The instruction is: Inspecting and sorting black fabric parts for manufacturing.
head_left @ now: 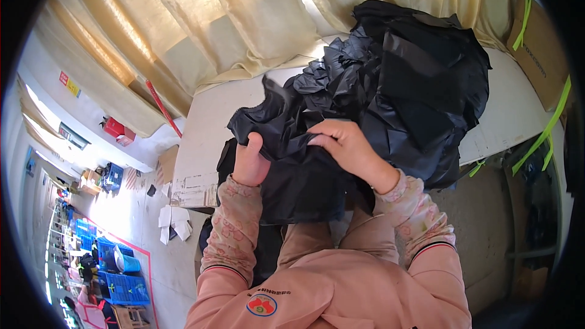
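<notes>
A piece of black fabric (pixel 298 195) hangs over the table's near edge and down toward my lap. My left hand (pixel 250 161) grips its left part, thumb on top and the other fingers hidden behind the cloth. Just to the right, my right hand (pixel 347 146) pinches a fold of the same fabric between thumb and forefinger. A gathered-looking edge of the cloth stands up beyond my left hand. Behind and to the right lies a large heap of black fabric (pixel 420 85), crumpled on its left side and smoother on its right.
The white table (pixel 204 122) runs back to gold curtains (pixel 231 24). A cardboard box (pixel 536 55) and yellow-green straps (pixel 557 109) are at the right. On the floor at the left lie white scraps (pixel 175 224); farther off stand blue crates (pixel 125 286).
</notes>
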Tool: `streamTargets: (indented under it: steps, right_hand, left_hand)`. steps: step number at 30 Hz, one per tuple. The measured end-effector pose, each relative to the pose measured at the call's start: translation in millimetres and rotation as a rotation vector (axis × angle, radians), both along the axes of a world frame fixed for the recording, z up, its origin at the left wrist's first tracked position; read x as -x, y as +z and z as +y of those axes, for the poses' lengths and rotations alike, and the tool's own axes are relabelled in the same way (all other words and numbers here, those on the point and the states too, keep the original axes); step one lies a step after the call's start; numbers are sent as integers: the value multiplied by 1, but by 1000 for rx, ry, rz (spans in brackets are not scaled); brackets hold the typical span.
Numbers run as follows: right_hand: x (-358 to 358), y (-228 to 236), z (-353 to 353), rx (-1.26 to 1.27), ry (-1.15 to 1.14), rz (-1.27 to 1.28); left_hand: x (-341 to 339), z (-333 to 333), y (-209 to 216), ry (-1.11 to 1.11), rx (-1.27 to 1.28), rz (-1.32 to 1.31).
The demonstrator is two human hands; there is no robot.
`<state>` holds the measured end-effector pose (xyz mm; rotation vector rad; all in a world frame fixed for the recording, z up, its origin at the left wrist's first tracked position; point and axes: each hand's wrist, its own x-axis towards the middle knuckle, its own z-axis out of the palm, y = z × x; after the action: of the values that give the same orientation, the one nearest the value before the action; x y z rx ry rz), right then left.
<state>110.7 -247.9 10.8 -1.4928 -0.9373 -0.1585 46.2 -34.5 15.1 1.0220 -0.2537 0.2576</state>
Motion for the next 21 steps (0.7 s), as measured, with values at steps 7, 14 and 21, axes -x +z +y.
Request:
streamTargets:
  steps: [7, 14, 21]
  right_hand:
    - [-18, 73, -34, -427, 144, 448]
    - [-4, 78, -20, -69, -212, -271]
    - [-49, 54, -7, 147, -405, -589]
  left_hand:
    - [20, 1, 38, -49, -1104, 100]
    - [19, -11, 4, -2, -217, 284]
    - [50, -5, -8, -627, -62, 336]
